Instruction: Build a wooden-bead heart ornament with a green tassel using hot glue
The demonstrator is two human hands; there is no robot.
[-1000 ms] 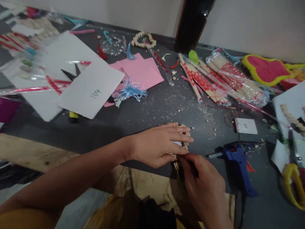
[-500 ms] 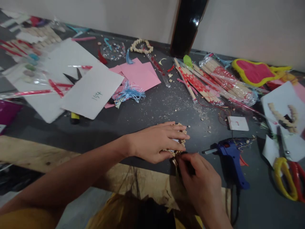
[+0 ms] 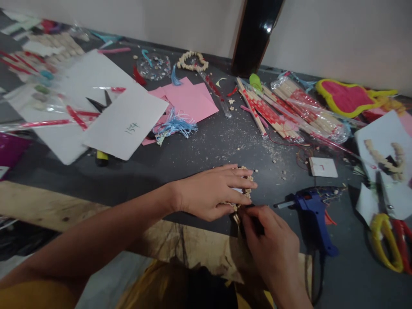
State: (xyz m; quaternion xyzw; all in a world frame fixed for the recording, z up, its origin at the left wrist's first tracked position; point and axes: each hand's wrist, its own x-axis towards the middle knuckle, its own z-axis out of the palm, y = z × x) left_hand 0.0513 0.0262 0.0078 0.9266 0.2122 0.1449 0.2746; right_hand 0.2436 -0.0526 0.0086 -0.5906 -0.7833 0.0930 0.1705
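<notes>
Far left on the dark table (image 3: 199, 150): white sheets (image 3: 86, 86) with red-striped packets (image 3: 48, 122), black scissors (image 3: 98, 102) half under a white card (image 3: 124, 122) marked in green. Just right of the card, a blue tassel (image 3: 175, 125) lying against pink paper squares (image 3: 189, 99); behind these, a heart of pale beads (image 3: 192, 60) near the wall.

Mid-frame, near the table's front edge: left hand (image 3: 209, 195) pressed flat, fingers straight and close together, palm down on the bead piece (image 3: 246, 192). Only the piece's right rim showing, past the fingertips and beneath them; the rest hidden under the palm. Directly right and nearer the viewer, right hand (image 3: 273, 246) with thumb and fingertips pinched together at the piece's lower right edge, touching it just beside the left thumb. What the pinch clamps, too small and shadowed to tell.

Right of the hands: blue glue gun (image 3: 313, 210) lying on its side, nozzle pointing toward the bead piece, close but apart. Behind it, a small white card (image 3: 322, 167), then bundled chopsticks (image 3: 289, 113) in clear wrap. Far right: yellow-handled scissors (image 3: 386, 240) and a pink-and-yellow shape (image 3: 347, 96).
</notes>
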